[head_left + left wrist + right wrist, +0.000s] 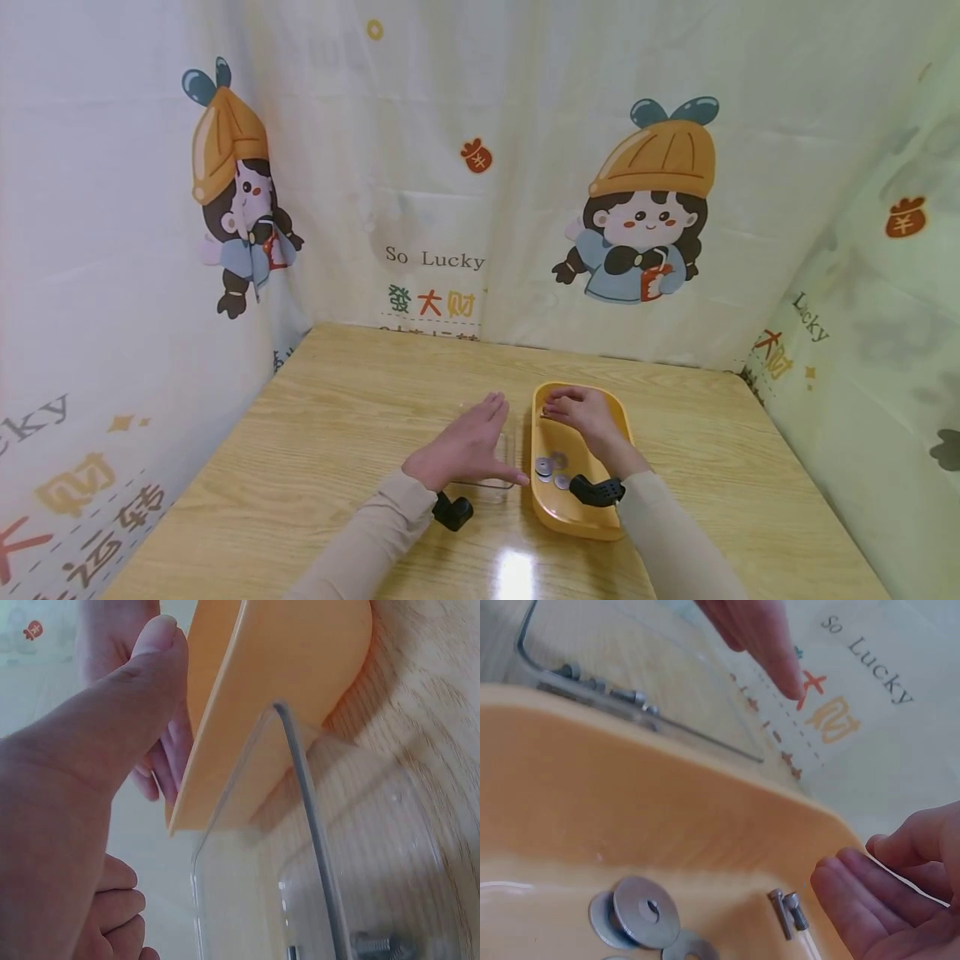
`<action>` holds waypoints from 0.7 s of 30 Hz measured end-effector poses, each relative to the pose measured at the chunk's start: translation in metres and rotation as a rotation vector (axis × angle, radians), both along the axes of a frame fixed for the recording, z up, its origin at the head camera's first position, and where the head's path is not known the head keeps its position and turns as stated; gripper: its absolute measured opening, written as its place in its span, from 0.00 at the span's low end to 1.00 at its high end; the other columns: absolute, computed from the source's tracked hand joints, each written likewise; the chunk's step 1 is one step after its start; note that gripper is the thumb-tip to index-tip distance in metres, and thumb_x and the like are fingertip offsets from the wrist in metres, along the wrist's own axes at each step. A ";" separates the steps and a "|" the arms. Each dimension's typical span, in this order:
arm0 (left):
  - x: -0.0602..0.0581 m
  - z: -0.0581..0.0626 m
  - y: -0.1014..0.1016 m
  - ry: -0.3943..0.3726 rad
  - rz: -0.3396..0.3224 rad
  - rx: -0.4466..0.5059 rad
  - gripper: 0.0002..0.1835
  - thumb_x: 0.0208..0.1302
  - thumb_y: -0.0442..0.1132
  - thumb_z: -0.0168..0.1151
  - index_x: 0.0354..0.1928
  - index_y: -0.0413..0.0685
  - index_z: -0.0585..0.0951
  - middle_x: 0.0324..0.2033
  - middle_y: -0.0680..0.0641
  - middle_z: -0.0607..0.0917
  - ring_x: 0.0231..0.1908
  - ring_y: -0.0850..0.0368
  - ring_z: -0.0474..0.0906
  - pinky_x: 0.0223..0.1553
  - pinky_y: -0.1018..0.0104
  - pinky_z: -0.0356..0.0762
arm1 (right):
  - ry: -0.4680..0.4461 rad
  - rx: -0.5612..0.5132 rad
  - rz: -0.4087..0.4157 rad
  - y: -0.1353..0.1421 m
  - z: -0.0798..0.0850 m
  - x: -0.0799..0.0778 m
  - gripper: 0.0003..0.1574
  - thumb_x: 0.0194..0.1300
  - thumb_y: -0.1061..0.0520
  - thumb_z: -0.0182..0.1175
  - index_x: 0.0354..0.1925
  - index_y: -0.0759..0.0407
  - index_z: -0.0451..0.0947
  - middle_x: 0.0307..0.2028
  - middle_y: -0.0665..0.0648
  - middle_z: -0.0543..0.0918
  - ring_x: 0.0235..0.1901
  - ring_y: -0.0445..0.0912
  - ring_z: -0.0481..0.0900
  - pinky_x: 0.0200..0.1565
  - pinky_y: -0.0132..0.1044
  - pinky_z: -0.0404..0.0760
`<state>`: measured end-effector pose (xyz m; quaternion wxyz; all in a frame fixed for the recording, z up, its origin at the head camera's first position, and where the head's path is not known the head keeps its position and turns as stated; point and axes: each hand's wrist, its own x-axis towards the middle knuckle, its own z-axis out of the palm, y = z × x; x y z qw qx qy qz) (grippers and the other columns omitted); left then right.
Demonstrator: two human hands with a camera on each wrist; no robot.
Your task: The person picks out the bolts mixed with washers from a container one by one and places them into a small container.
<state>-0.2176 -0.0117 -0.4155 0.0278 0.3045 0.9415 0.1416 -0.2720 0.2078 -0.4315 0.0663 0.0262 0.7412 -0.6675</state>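
Observation:
My right hand [588,417] is over the far end of an orange tray [558,521], its fingers loosely bent. In the right wrist view, two small socket-head screws [797,911] lie on the tray floor beside its fingertips, apart from them. No held thing shows in that hand. Several flat metal washers [646,911] lie nearer the tray's middle, some overlapping. To the left, my left hand [468,442] hovers over a clear plastic box [306,787], thumb spread from straight fingers, holding nothing. Several bolts [626,696] lie inside that box; the left hand partly hides it in the head view.
The tray and clear box stand side by side on a wood-grain table [360,392]. A printed curtain [525,217] hangs behind and along both sides. Each wrist wears a black camera mount [452,510].

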 end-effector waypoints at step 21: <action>0.006 -0.006 0.029 0.000 -0.058 -0.067 0.66 0.35 0.79 0.50 0.69 0.39 0.46 0.69 0.41 0.46 0.69 0.49 0.44 0.67 0.60 0.51 | -0.071 0.185 -0.019 0.004 -0.017 -0.005 0.21 0.63 0.64 0.47 0.53 0.75 0.68 0.48 0.73 0.75 0.43 0.57 0.78 0.48 0.46 0.77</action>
